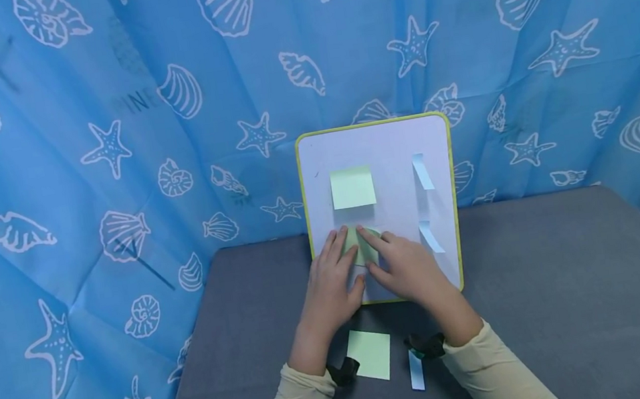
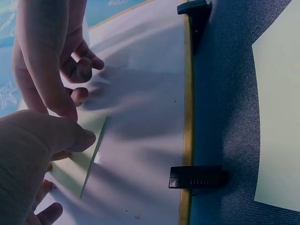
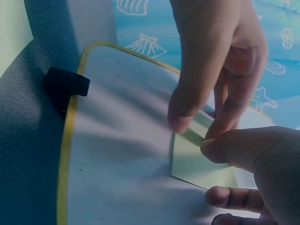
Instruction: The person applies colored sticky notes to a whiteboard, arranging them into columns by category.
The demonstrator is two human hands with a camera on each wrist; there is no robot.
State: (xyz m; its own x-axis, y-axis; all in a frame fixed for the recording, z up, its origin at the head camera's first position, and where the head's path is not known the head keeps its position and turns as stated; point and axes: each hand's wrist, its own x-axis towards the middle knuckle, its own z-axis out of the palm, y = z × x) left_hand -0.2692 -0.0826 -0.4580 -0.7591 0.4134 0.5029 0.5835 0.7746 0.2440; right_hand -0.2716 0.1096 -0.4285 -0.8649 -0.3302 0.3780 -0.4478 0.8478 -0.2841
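Observation:
A pale green sticky note lies on the lower part of a white board with a yellow rim. My left hand touches the note's left side, fingers stretched up the board. From the right, my right hand presses on it with the index finger extended. Both thumbs come close together over the note's lower part; in the left wrist view the left thumb lies on the paper. The note's bottom edge stands slightly off the board in that view. Fingers cover part of the note.
Above sits another green note. Two light blue strips, an upper one and a lower one, hang at the board's right. A green note and a blue strip lie on the grey table. Black clips hold the board's bottom edge.

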